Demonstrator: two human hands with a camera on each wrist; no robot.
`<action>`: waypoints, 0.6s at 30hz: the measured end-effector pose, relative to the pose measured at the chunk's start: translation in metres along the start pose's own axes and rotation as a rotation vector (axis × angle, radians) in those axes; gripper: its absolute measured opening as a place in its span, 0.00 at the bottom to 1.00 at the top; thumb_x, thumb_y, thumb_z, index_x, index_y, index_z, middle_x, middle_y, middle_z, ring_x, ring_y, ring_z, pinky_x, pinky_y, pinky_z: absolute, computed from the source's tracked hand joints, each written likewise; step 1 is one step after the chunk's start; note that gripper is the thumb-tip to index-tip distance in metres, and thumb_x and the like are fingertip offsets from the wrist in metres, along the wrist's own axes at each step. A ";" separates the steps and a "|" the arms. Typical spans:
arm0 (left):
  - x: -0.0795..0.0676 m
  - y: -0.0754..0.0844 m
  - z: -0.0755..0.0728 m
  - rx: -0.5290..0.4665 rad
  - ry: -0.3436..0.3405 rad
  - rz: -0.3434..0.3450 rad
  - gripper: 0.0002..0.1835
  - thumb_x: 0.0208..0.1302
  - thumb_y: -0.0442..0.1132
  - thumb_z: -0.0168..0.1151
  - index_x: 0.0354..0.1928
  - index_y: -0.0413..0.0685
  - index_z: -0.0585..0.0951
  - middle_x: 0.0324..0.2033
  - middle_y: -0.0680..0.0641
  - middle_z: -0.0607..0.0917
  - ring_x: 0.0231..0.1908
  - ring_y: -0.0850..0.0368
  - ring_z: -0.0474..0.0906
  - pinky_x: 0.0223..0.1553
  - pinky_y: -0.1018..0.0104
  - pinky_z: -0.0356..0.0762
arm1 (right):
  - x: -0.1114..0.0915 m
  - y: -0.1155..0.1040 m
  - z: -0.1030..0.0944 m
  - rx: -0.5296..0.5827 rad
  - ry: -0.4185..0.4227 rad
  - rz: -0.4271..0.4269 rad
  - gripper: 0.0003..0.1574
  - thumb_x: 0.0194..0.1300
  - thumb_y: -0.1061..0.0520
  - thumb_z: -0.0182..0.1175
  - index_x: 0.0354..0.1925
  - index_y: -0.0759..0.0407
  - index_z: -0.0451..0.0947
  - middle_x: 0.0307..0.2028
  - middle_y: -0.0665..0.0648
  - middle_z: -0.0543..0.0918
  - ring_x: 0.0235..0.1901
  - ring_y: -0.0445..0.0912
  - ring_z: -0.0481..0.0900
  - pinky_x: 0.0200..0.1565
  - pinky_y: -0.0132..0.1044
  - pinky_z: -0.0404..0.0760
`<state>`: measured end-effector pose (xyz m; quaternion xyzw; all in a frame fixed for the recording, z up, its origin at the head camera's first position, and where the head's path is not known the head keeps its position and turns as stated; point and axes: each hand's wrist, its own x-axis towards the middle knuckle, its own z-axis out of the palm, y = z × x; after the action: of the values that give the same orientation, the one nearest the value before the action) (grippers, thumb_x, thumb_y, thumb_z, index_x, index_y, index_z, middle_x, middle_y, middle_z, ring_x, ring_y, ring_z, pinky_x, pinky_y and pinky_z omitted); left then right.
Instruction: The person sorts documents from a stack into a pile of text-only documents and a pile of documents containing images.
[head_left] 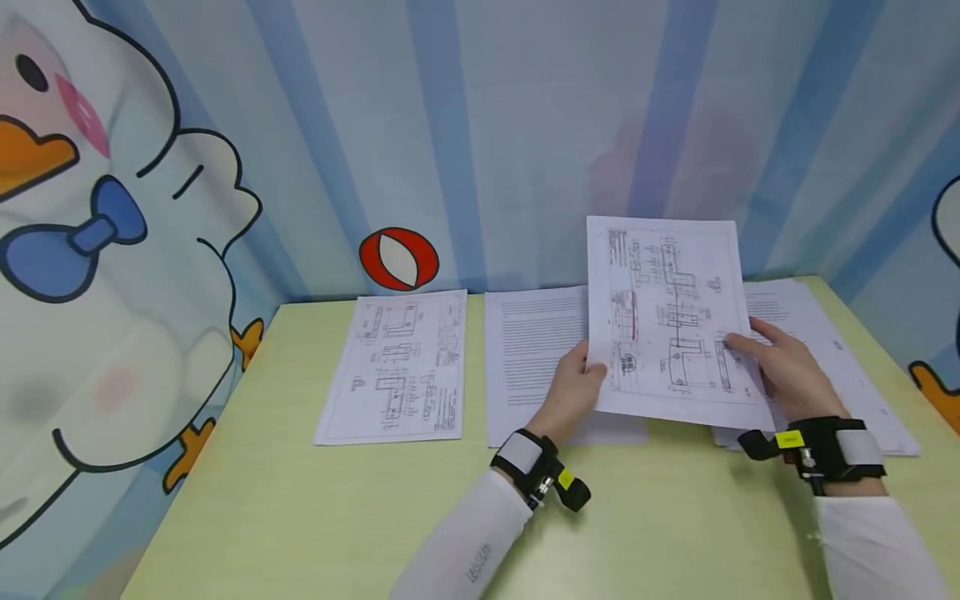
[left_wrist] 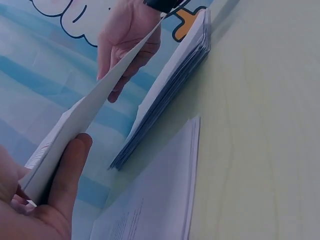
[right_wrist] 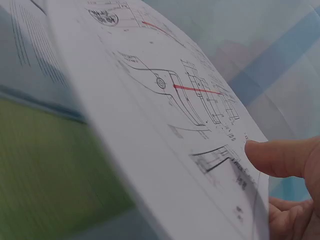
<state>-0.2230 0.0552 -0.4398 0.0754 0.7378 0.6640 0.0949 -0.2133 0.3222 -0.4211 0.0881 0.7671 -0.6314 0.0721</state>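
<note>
Both hands hold up a printed sheet of technical drawings (head_left: 652,333) above the table, tilted toward the head camera. My left hand (head_left: 572,392) pinches its left edge, thumb in front and fingers behind. At the lower right edge my right hand (head_left: 795,371) grips it, thumb lying on the printed face. Red marks cross the drawing in the right wrist view, where the right thumb (right_wrist: 280,157) presses near the edge. From the left wrist view the sheet (left_wrist: 95,102) appears nearly edge-on between the two hands.
Under the raised sheet lies a stack of text pages (head_left: 532,358). To the right sits a thicker paper stack (head_left: 832,375), partly covered by the right hand. Another drawing sheet (head_left: 397,367) lies at the left. A striped curtain (head_left: 525,125) stands behind the table (head_left: 337,517).
</note>
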 end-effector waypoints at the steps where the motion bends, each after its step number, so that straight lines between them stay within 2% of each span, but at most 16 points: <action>1: -0.001 0.000 -0.007 0.007 0.008 0.006 0.18 0.66 0.37 0.46 0.56 0.57 0.71 0.37 0.54 0.80 0.35 0.60 0.77 0.34 0.65 0.74 | 0.000 -0.002 0.006 0.058 -0.038 -0.004 0.47 0.63 0.39 0.52 0.71 0.46 0.41 0.44 0.43 0.78 0.40 0.42 0.78 0.37 0.36 0.77; 2: -0.002 0.000 -0.013 0.008 0.015 0.014 0.17 0.66 0.37 0.46 0.56 0.57 0.71 0.38 0.53 0.80 0.35 0.60 0.77 0.35 0.65 0.74 | 0.000 -0.004 0.012 0.110 -0.078 -0.013 0.44 0.64 0.41 0.52 0.70 0.47 0.44 0.41 0.41 0.78 0.40 0.41 0.79 0.37 0.36 0.79; 4: -0.003 0.001 -0.026 0.002 0.032 0.022 0.17 0.67 0.37 0.45 0.57 0.57 0.70 0.39 0.53 0.80 0.37 0.60 0.76 0.38 0.64 0.73 | 0.000 -0.007 0.026 0.209 -0.136 -0.034 0.40 0.66 0.45 0.51 0.69 0.50 0.48 0.42 0.43 0.79 0.41 0.42 0.79 0.38 0.38 0.79; 9: -0.007 0.001 -0.058 -0.038 0.074 0.025 0.17 0.67 0.36 0.43 0.57 0.55 0.70 0.41 0.52 0.79 0.40 0.57 0.75 0.41 0.62 0.73 | -0.001 -0.015 0.064 0.291 -0.155 -0.105 0.34 0.69 0.49 0.48 0.68 0.53 0.50 0.50 0.52 0.74 0.46 0.43 0.76 0.40 0.36 0.78; 14: -0.017 0.004 -0.097 -0.034 0.087 0.022 0.16 0.67 0.37 0.44 0.55 0.55 0.71 0.42 0.48 0.79 0.41 0.54 0.76 0.39 0.60 0.74 | -0.001 -0.024 0.104 0.262 -0.127 -0.150 0.31 0.71 0.51 0.44 0.68 0.53 0.51 0.55 0.58 0.70 0.47 0.45 0.75 0.41 0.36 0.77; 18: -0.030 0.006 -0.130 0.027 0.131 -0.007 0.15 0.68 0.40 0.44 0.55 0.60 0.70 0.43 0.49 0.79 0.41 0.54 0.76 0.38 0.61 0.74 | 0.003 -0.029 0.135 0.254 -0.128 -0.165 0.28 0.71 0.52 0.44 0.67 0.54 0.55 0.53 0.61 0.72 0.45 0.48 0.77 0.38 0.37 0.78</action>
<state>-0.2258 -0.0771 -0.4198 0.0304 0.7516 0.6571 0.0477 -0.2231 0.1844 -0.4205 -0.0071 0.6796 -0.7313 0.0573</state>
